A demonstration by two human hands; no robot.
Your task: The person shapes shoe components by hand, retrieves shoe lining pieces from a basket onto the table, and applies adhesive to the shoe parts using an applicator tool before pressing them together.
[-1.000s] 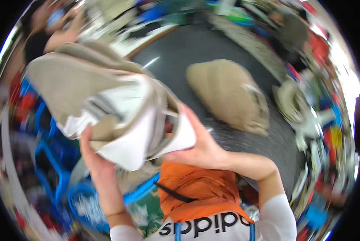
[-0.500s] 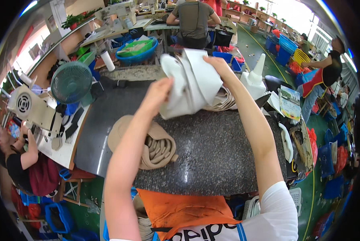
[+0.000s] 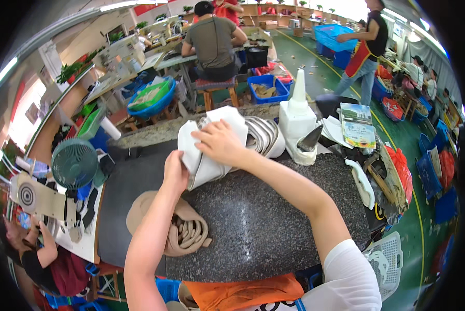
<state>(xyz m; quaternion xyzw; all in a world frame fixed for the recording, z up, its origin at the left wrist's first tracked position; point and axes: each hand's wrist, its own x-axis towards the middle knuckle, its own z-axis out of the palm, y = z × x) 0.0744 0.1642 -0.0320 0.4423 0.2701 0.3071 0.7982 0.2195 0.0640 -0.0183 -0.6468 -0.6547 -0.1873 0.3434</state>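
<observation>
A stack of folded white sheet pieces [image 3: 204,165] lies at the far side of the dark speckled tabletop. My left hand [image 3: 175,172] is closed on its near left edge. My right hand [image 3: 219,141] lies over the top of the stack, fingers stretched out and pressing on it. Touching the stack's right side are curled, layered white pieces [image 3: 266,136]. Nearer to me, partly behind my left forearm, a beige bundle of rolled pieces [image 3: 191,230] rests on the table.
A white bottle with a cone nozzle [image 3: 296,119] stands right of the stack, beside a dark pointed tip [image 3: 311,138]. Farther right are a booklet [image 3: 357,127] and a white curved piece [image 3: 360,184]. A green fan [image 3: 74,163] and a seated person at a sewing machine [image 3: 40,194] are left.
The white stack was held up in both hands and now rests on the table. My right hand went from its right edge to its top. A person at right now carries a blue crate.
</observation>
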